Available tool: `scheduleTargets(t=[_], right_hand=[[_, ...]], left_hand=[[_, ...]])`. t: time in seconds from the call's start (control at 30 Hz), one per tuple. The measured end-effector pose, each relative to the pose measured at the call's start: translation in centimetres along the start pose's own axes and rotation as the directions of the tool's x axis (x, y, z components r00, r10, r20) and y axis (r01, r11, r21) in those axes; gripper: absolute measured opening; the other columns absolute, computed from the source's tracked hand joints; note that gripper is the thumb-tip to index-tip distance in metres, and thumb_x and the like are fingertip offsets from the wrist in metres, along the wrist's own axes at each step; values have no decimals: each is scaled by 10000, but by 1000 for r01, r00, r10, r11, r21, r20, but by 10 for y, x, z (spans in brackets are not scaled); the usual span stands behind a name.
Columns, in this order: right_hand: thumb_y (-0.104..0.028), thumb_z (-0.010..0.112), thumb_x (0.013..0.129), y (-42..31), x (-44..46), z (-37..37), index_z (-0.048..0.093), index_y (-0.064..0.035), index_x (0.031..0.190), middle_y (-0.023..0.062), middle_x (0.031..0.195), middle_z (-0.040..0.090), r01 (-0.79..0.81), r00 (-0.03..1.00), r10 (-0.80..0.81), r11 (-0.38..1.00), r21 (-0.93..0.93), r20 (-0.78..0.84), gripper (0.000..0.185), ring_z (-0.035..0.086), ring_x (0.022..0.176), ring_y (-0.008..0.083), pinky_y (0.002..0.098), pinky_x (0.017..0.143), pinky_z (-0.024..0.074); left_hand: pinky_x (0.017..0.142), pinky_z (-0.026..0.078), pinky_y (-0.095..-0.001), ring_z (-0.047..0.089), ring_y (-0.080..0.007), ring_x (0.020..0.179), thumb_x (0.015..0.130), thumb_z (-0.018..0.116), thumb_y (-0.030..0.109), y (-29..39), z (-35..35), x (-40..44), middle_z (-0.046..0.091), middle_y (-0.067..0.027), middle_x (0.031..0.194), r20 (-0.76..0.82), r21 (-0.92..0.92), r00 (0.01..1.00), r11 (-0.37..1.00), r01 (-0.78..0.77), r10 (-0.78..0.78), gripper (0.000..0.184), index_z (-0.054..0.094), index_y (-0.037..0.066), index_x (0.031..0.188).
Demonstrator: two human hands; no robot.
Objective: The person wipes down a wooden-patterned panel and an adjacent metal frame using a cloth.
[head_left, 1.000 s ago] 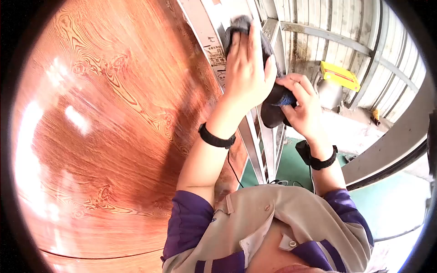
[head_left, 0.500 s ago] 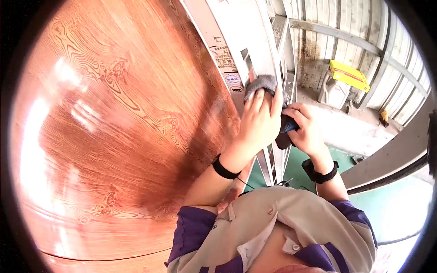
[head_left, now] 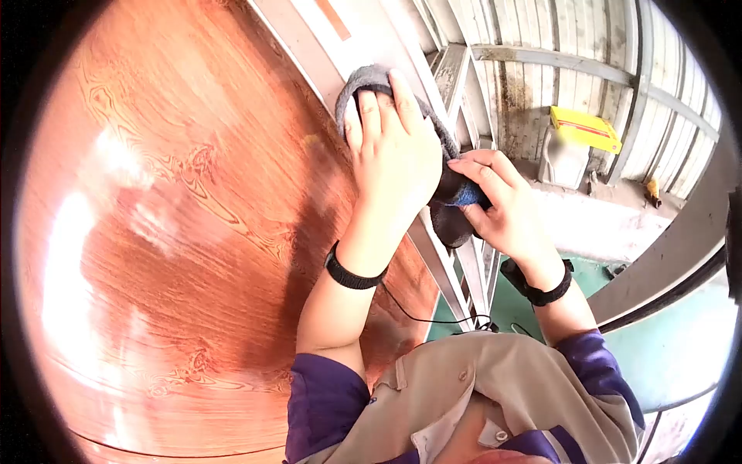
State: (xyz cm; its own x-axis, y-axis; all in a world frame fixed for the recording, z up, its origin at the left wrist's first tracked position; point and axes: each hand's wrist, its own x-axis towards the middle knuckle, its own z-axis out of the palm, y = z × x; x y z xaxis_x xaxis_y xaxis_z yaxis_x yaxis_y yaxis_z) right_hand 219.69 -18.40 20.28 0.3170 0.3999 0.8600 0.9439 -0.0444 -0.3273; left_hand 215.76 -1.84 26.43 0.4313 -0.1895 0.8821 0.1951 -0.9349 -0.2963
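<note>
A grey cloth (head_left: 363, 76) lies against the white edge (head_left: 371, 35) of a large wood-grain panel (head_left: 193, 255). My left hand (head_left: 394, 155) presses on it, fingers stretched forward and the cloth bunched around their tips. Just to the right, my right hand (head_left: 498, 197) pinches the trailing end of the same cloth, where a dark and blue part (head_left: 464, 195) shows between thumb and fingers. Below that grip hangs a dark rounded end (head_left: 450, 226). The palms and the underside of the cloth are hidden. Each wrist wears a black band.
Metal framework (head_left: 452, 73) runs along the panel's right side. Against the corrugated wall stands a whitish container (head_left: 564, 162) with a yellow box (head_left: 585, 129) on top. A thin black cable (head_left: 410, 313) trails from my left wristband. A curved grey edge (head_left: 657, 247) rises at the right.
Both hands and the cloth have shifted left and up in view along the white edge. The printed labels seen on that edge before are now out of sight. Both hands keep their hold.
</note>
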Motion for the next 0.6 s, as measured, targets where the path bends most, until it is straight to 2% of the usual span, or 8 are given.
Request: scheduleTargets(t=[0.03, 0.1, 0.17, 0.23, 0.3, 0.37, 0.5, 0.6], right_hand=[[23, 696, 708, 1, -3, 1, 624, -66, 1162, 112, 1110, 592, -2, 1000, 2, 1000, 7, -8, 468, 629, 1003, 329, 380, 847, 529], [17, 692, 697, 6, -15, 5, 632, -67, 1132, 104, 1092, 597, -34, 999, 34, 999, -1, 11, 447, 632, 986, 320, 386, 834, 532], [13, 688, 692, 17, -31, 12, 633, -65, 1121, 104, 1089, 598, -59, 996, 61, 998, -23, 67, 440, 632, 975, 319, 389, 828, 532], [-2, 687, 675, 25, -46, 21, 635, -47, 1095, 117, 1097, 598, -107, 989, 108, 994, -12, 106, 426, 632, 968, 339, 394, 828, 535], [-8, 684, 669, 29, -60, 28, 636, -37, 1083, 124, 1103, 597, -145, 979, 147, 989, -27, 141, 418, 632, 969, 349, 395, 829, 537], [-17, 674, 667, 31, -68, 33, 660, -31, 1039, 130, 1086, 613, -173, 972, 175, 985, -26, 158, 373, 636, 963, 353, 395, 831, 540], [-13, 676, 665, 37, -76, 34, 671, -44, 1046, 122, 1072, 623, -136, 971, 136, 991, -16, 196, 382, 644, 952, 343, 393, 819, 546], [3, 678, 655, 29, -70, 29, 671, -53, 1048, 119, 1074, 624, -133, 975, 128, 991, 12, 184, 396, 649, 935, 343, 396, 807, 550]], left_hand=[[1099, 314, -555, 497, -424, 1202, 866, 616, 192, -2, 1, -4, 594, -268, 1118, 0, 43, 999, 998, -54, 54, 616, 415, -109, 1365], [1064, 350, -564, 525, -430, 1130, 851, 591, 157, 1, 3, -16, 605, -252, 1035, 10, 9, 996, 996, -90, 90, 492, 499, -93, 1264], [1038, 374, -560, 542, -434, 1098, 832, 591, 154, 10, 0, -31, 607, -256, 1005, 80, 21, 987, 990, -139, 137, 470, 520, -86, 1230], [1006, 409, -554, 567, -439, 1051, 804, 602, 178, 23, 7, -49, 611, -269, 957, 59, 63, 987, 986, -154, 150, 450, 562, -82, 1169], [998, 421, -548, 565, -447, 1054, 812, 582, 184, 39, 11, -67, 616, -285, 954, 92, 68, 986, 987, -147, 140, 434, 578, -83, 1154], [997, 425, -547, 563, -451, 1066, 834, 550, 187, 49, 11, -85, 622, -299, 961, 222, 116, 961, 975, -192, 163, 441, 575, -87, 1178], [993, 425, -549, 556, -435, 1072, 853, 529, 173, 52, 9, -101, 621, -291, 966, 292, 89, 936, 968, -233, 198, 441, 559, -93, 1204], [989, 428, -543, 556, -419, 1055, 847, 531, 160, 39, 8, -95, 614, -258, 942, 252, 14, 927, 957, -291, 279, 401, 569, -86, 1161]])
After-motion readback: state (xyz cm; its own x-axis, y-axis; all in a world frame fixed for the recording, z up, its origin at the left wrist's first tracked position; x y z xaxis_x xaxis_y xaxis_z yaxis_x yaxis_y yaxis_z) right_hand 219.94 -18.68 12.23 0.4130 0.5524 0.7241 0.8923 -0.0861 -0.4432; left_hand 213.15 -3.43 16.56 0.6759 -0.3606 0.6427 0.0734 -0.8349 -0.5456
